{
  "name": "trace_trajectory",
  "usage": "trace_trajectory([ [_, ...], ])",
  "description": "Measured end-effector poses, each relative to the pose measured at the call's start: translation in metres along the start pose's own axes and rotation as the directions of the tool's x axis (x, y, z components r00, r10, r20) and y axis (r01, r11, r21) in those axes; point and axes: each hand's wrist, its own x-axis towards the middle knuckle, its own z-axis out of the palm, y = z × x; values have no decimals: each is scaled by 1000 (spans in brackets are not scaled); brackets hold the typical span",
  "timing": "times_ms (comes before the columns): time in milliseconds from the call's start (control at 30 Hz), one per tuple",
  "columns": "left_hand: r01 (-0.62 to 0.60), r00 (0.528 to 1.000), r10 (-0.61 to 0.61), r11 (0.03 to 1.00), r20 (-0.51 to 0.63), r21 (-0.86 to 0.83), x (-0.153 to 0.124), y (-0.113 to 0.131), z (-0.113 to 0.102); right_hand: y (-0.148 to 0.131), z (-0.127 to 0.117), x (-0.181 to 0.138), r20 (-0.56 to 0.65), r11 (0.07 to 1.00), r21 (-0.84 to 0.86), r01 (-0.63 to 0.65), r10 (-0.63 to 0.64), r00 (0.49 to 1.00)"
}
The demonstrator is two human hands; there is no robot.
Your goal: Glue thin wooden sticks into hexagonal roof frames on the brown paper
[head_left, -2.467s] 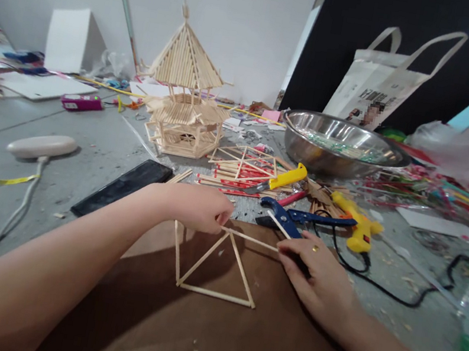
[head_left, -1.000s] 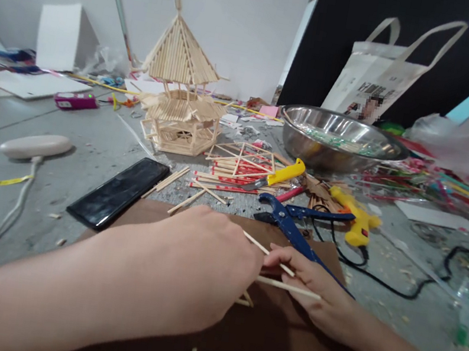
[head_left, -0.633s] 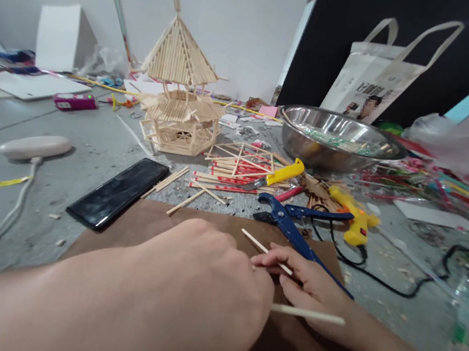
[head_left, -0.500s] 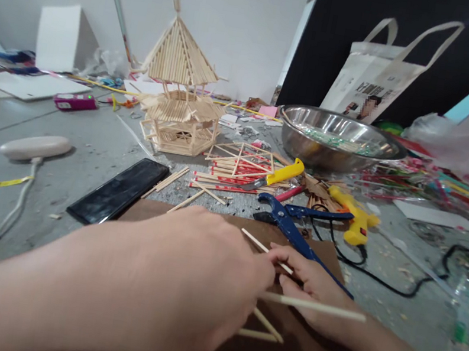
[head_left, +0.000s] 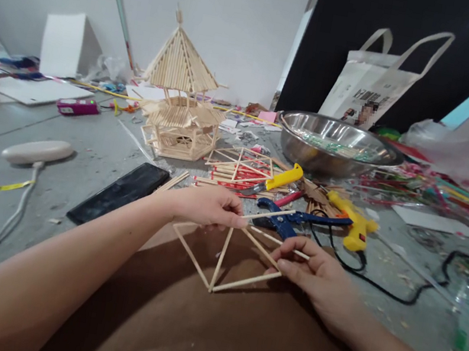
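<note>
My left hand (head_left: 206, 207) is closed in a pinch on the top of a frame of thin wooden sticks (head_left: 221, 257) that stands over a brown cardboard sheet (head_left: 174, 321). A loose stick juts right from that pinch. My right hand (head_left: 317, 273) is closed on a separate thin stick (head_left: 271, 238) and rests against the frame's right corner. Blue cutters (head_left: 290, 218) lie just behind both hands.
A stick-built pagoda model (head_left: 180, 106) stands at the back. Near it are a black phone (head_left: 121, 192), a yellow-handled knife (head_left: 281, 177), a yellow glue gun (head_left: 355, 222) with black cord, a steel bowl (head_left: 338, 145), a white tote bag (head_left: 375, 85) and a white puck with cable (head_left: 36, 151).
My left hand, which had reached low across the cardboard and covered the frame, has drawn back and up. The stick frame is turned and now shows whole between both hands.
</note>
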Motion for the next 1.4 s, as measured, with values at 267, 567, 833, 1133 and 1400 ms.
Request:
trace_trajectory([
  [267, -10, 997, 18, 993, 71, -121, -1, -4, -1, -2, 4, 1, -82, 999, -33, -17, 14, 997],
  [567, 8, 990, -2, 999, 143, -41, 3, -5, -10, -1, 8, 5, -226, 994, -101, 49, -71, 972],
  [833, -4, 963, -109, 909, 245, 418, 11, 8, -16, 6, 3, 13, -344, 985, -120, 127, -161, 925],
  [1133, -57, 998, 46, 761, 33, 646, 21, 32, 14, 11, 5, 11, -270, 950, -254, 183, -251, 930],
  [1400, 11, 887, 366, 595, -283, 804, -33, 39, 53, 14, 2, 8, -134, 892, -377, 249, -319, 938],
])
